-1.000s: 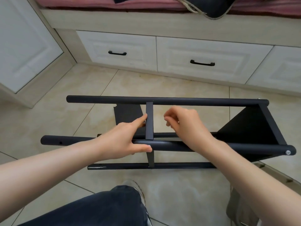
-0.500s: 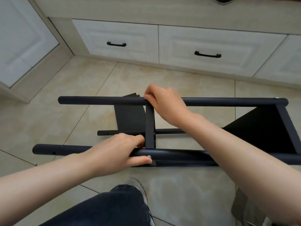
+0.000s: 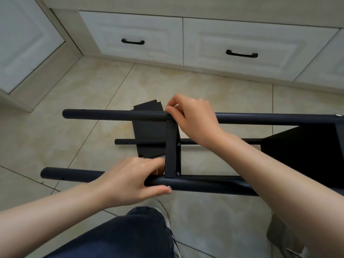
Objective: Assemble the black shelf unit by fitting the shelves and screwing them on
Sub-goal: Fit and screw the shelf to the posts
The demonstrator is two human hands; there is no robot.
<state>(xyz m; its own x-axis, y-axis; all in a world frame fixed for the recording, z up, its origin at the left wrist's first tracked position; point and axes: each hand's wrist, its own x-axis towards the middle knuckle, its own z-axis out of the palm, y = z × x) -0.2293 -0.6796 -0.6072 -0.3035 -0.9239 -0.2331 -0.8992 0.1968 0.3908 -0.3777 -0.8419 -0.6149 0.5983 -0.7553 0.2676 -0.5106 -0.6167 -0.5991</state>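
Right hand point(image 3: 193, 120) had shifted from between the poles to the far pole point(image 3: 111, 115), pinching it where the shelf point(image 3: 171, 149) joined. Left hand point(image 3: 130, 181) gripped the near pole point(image 3: 204, 184) just left of the shelf. Unit point(image 3: 301, 146) lay sideways on the floor point(image 3: 232, 220).

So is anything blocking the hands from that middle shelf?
Nothing visible. The left hand grips the near pole right beside the shelf at its near end. The right hand sits at its far end, where it meets the far pole.
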